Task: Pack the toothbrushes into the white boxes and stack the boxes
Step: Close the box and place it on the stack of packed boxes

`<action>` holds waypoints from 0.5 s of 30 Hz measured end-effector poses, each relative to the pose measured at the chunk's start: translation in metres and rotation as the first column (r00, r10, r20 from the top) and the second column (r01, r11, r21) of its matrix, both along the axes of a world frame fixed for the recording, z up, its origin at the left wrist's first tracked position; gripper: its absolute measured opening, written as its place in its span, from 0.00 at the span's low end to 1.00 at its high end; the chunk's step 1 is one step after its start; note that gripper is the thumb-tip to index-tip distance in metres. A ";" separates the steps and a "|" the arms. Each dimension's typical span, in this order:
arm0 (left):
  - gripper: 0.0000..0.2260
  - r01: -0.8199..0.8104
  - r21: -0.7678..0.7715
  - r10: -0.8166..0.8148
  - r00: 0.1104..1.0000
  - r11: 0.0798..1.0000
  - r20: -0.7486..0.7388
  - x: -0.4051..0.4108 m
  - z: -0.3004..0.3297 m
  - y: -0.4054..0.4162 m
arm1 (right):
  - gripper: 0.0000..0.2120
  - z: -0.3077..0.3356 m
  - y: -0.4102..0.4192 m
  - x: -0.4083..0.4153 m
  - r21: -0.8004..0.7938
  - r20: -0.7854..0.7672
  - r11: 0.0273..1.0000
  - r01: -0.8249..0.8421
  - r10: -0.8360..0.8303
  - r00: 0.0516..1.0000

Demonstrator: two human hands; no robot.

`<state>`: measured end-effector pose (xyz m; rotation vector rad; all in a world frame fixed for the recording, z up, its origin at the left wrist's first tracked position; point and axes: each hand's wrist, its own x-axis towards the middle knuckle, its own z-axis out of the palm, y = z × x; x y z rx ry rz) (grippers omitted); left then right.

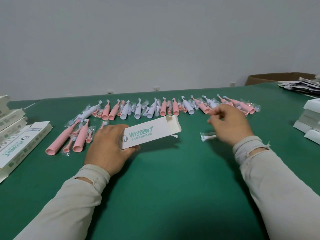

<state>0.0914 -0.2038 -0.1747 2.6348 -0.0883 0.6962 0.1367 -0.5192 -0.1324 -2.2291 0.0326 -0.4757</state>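
Nearest, the left hand [108,148] grips a white box [150,133], its open end pointing to two o'clock. The right hand [230,123], fingers loosely curled and holding nothing, hovers above a wrapped brush head [207,136]. Toothbrushes [174,108] line the desk [173,179] at twelve. Keep the box mouth steady and feed handles in straight.

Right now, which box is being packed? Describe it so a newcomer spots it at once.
On the green table, look just in front of the row of toothbrushes. The left hand grips a white box there. Unlike the stacked boxes at the sides, it is lifted, with its end flap open.
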 end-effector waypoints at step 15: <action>0.22 -0.072 0.001 0.072 0.997 0.997 -0.034 0.000 0.004 0.002 | 0.06 -0.012 0.000 0.000 -0.331 -0.182 0.919 -0.215 0.162 0.970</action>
